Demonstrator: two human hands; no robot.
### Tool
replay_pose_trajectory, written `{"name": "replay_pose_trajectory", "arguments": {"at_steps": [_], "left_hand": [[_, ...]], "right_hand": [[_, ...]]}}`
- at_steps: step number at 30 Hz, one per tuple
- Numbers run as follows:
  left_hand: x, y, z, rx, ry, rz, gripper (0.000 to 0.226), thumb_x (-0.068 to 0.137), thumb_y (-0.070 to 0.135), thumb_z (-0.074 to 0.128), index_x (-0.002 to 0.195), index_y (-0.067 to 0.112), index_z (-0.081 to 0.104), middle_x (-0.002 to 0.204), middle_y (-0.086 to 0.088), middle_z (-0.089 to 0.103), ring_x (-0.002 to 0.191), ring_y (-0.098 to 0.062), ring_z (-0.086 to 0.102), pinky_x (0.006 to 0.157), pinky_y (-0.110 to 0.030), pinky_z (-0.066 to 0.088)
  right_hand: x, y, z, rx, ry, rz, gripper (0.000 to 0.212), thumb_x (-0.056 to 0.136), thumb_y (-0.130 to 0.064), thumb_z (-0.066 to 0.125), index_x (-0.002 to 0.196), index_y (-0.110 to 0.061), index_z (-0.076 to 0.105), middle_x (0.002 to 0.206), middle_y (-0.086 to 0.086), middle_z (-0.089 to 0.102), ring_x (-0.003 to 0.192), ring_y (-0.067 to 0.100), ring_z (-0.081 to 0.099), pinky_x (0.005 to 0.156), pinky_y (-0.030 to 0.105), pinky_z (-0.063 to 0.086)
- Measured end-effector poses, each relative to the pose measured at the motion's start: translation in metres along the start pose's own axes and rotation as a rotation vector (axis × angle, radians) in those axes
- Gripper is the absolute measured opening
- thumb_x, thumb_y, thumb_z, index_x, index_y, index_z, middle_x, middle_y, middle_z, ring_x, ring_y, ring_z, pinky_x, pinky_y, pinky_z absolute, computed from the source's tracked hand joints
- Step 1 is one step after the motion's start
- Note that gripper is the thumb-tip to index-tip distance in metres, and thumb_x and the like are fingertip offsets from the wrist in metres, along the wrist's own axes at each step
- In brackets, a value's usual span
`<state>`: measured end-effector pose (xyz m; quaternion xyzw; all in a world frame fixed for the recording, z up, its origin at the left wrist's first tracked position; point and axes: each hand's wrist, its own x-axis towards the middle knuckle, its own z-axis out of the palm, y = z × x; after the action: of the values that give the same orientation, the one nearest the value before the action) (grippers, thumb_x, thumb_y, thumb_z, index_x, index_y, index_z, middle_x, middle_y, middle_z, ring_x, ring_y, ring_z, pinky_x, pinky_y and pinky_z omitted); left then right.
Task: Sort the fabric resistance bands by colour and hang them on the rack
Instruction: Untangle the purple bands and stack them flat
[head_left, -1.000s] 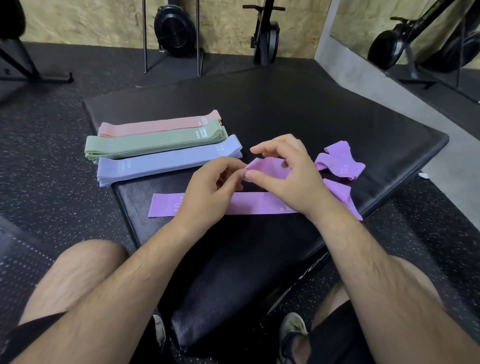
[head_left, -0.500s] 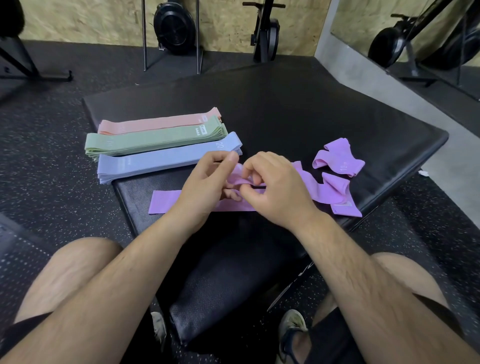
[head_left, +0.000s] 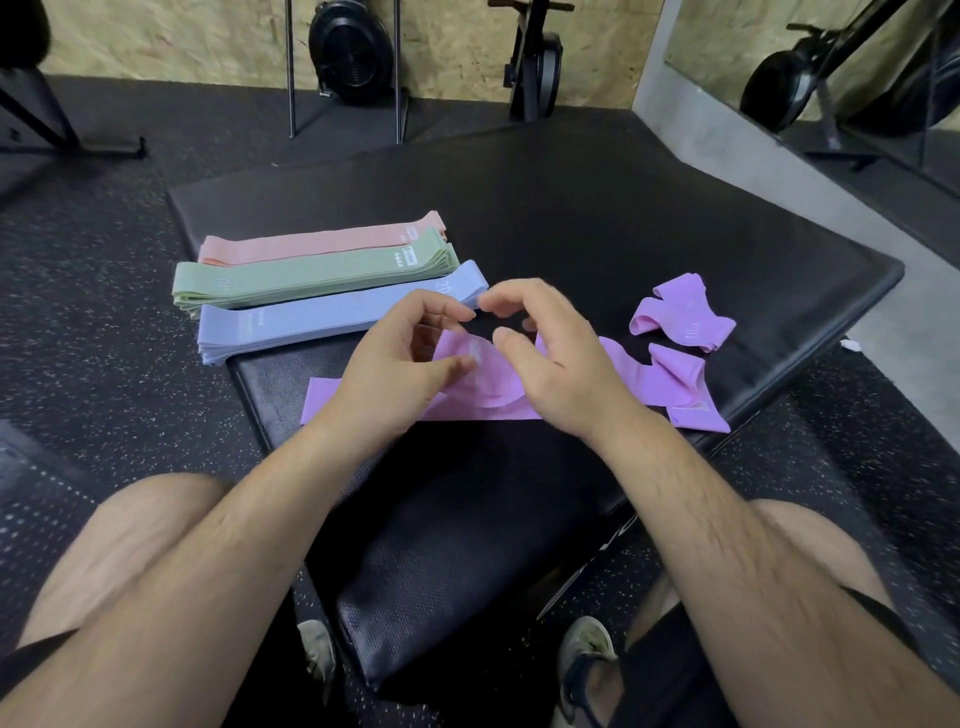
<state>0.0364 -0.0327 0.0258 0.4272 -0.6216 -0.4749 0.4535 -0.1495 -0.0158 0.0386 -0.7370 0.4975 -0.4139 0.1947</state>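
On pad (head_left: 623, 234), purple band (head_left: 324, 401) crosswise.

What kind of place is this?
Most likely a gym. The speckled rubber floor, the black padded mat, the fan-wheel exercise machine by the wall and the stacked resistance bands all point that way.

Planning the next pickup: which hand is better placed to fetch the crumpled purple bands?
Probably right: the right hand is nearer the crumpled purple bands, on their side; the left hand would have to cross it.
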Motion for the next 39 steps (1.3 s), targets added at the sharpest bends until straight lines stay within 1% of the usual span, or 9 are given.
{"name": "replay_pose_trajectory", "arguments": {"at_steps": [3,6,9,13,18,28,30,35,39], "left_hand": [[-0.001,0.000,-0.002,-0.003,-0.025,0.047,0.042,0.078,0.001,0.075,0.102,0.034,0.066,0.097,0.015,0.069,0.090,-0.015,0.062,0.087,-0.049,0.056],[-0.001,0.000,-0.003,-0.014,-0.015,0.049,0.044,0.083,-0.011,0.072,0.104,0.027,0.064,0.099,0.015,0.070,0.091,-0.011,0.065,0.088,-0.043,0.055],[0.000,-0.001,-0.005,-0.032,0.037,0.010,0.034,0.087,0.006,0.077,0.109,0.027,0.062,0.103,0.010,0.068,0.090,-0.011,0.065,0.081,-0.034,0.057],[-0.001,-0.002,-0.007,-0.020,0.046,-0.079,0.021,0.092,0.023,0.076,0.109,0.019,0.063,0.107,-0.006,0.073,0.091,-0.029,0.071,0.068,-0.036,0.059],[0.001,0.003,-0.013,0.011,0.068,0.004,0.010,0.093,0.010,0.074,0.089,0.017,0.067,0.077,-0.003,0.069,0.064,-0.018,0.059,0.064,-0.033,0.052],[0.000,0.007,-0.044,-0.192,0.202,0.073,0.012,0.089,0.006,0.071,0.084,0.017,0.067,0.079,-0.007,0.065,0.065,-0.018,0.052,0.065,-0.029,0.046],[-0.002,0.006,-0.048,-0.194,0.209,0.086,0.016,0.092,0.001,0.068,0.086,0.015,0.066,0.078,-0.006,0.065,0.064,-0.017,0.051,0.064,-0.027,0.046],[-0.005,0.008,-0.062,-0.277,0.245,0.090,0.024,0.091,0.005,0.067,0.079,0.026,0.069,0.076,0.004,0.066,0.066,-0.012,0.054,0.062,-0.021,0.045],[-0.009,0.010,-0.072,-0.361,0.277,0.089,0.025,0.091,0.002,0.065,0.078,0.023,0.067,0.076,0.005,0.066,0.067,-0.012,0.054,0.063,-0.021,0.044]], "right_hand": [[0.005,0.002,0.002,0.012,-0.191,0.058,0.036,0.099,-0.013,0.052,0.134,-0.022,0.061,0.122,-0.016,0.067,0.121,0.003,0.058,0.108,0.033,0.044],[0.007,0.002,0.004,-0.050,-0.188,0.006,0.028,0.098,-0.013,0.059,0.124,-0.020,0.068,0.108,-0.021,0.066,0.109,0.002,0.060,0.101,0.027,0.047],[0.008,0.000,0.003,-0.059,-0.162,-0.027,0.019,0.098,-0.012,0.060,0.114,-0.016,0.070,0.102,-0.017,0.063,0.102,0.003,0.058,0.089,0.014,0.043],[0.009,-0.005,0.002,0.012,-0.150,-0.017,0.018,0.096,-0.011,0.062,0.111,-0.017,0.069,0.104,-0.009,0.067,0.099,0.007,0.062,0.088,0.018,0.047],[0.012,-0.002,-0.008,0.027,-0.203,0.045,0.024,0.092,-0.019,0.071,0.114,-0.026,0.068,0.100,-0.010,0.070,0.090,0.010,0.065,0.082,0.021,0.050],[0.007,0.016,-0.045,-0.166,-0.331,0.210,0.008,0.086,-0.031,0.077,0.088,-0.031,0.069,0.076,-0.016,0.066,0.070,0.001,0.058,0.068,0.022,0.049],[0.004,0.019,-0.054,-0.232,-0.331,0.229,0.010,0.087,-0.035,0.076,0.084,-0.036,0.067,0.077,-0.018,0.064,0.073,-0.001,0.057,0.065,0.017,0.043],[-0.002,0.032,-0.074,-0.381,-0.313,0.293,0.011,0.088,-0.046,0.072,0.081,-0.047,0.063,0.099,-0.007,0.053,0.101,0.019,0.046,0.087,0.034,0.042],[-0.007,0.041,-0.085,-0.334,-0.239,0.314,0.004,0.089,-0.045,0.072,0.087,-0.046,0.068,0.104,-0.004,0.055,0.109,0.016,0.048,0.092,0.034,0.042]]}}
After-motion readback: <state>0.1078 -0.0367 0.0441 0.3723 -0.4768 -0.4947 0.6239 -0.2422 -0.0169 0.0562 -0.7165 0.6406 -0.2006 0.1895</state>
